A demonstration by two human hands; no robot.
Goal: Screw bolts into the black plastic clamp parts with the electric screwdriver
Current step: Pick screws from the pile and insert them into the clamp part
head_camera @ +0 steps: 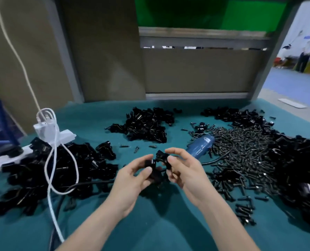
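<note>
Two bare forearms rise from the bottom edge over a teal cloth-covered table (pixel 159 223) and meet just below the middle of the view. The left hand (pixel 132 180) has its fingers curled, thumb and forefinger pinching a small black plastic clamp part (pixel 150 166), a glossy, blocky piece with a short square end turned up. The right hand (pixel 185 174) is likewise curled, its thumb and forefinger tips pinching a second black clamp piece (pixel 161 156), knobbly in outline and held just at 1 o'clock of the first. The two pieces sit very close together, but motion blur hides whether they touch. Both are lifted clear of the cloth. Just beyond the right hand, at 2 o'clock from it, a blue electric screwdriver (pixel 201 144) lies on its side on the table, untouched, with a black cable (pixel 221 158) curving away from it. A broad heap of small dark bolts (pixel 244 149) spreads at 3 o'clock of the hands, some stray ones scattered on the cloth at 12 o'clock. Loose black clamp parts lie in mounds around the hands: a large mound (pixel 51 171) at 9 o'clock, one (pixel 147 124) at 12 o'clock further back, one (pixel 237 115) at 1 o'clock, and another (pixel 298 169) at the right edge. At 10 o'clock a white power strip with a plugged-in adapter (pixel 47 131) rests against the left mound, and its white cord (pixel 53 169) loops over those parts toward the near edge.
</note>
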